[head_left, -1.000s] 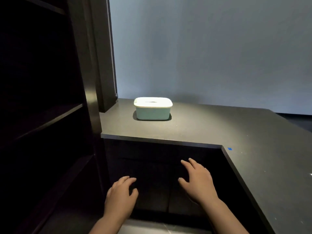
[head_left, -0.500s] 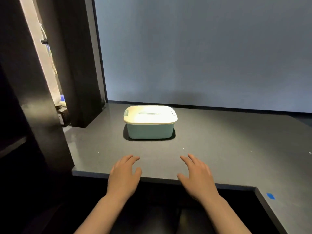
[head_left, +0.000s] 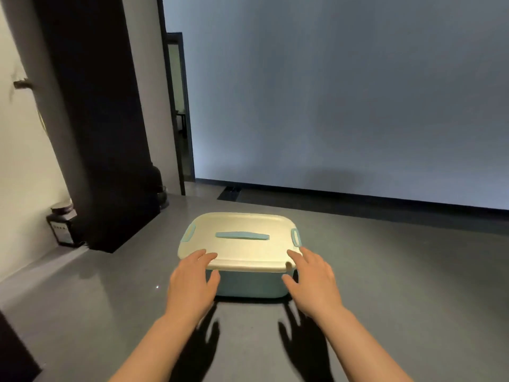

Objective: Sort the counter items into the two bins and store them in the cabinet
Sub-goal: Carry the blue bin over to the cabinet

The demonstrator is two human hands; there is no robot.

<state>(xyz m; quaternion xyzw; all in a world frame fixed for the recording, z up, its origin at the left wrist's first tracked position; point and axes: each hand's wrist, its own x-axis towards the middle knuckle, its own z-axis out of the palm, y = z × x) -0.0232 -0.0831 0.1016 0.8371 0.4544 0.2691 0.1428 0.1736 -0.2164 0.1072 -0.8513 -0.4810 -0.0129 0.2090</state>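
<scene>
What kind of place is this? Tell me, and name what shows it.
Probably a home kitchen or utility corner: a long grey counter against a plain grey wall, a teal plastic bin with a cream lid on it, and a dark labelled jar at the far left.

jar [head_left: 62,226] label blurred, no legible txt

The grey counter [head_left: 399,285] lies bare to the right of the lidded bin [head_left: 239,244] and behind it up to the wall, giving my hands open passage there. On the left, a dark pillar [head_left: 93,119] stands on the counter with a dark jar [head_left: 62,224] just beside its base, narrowing that side. My left hand [head_left: 190,282] and right hand [head_left: 314,279] flank the bin's near corners, fingers spread.
</scene>
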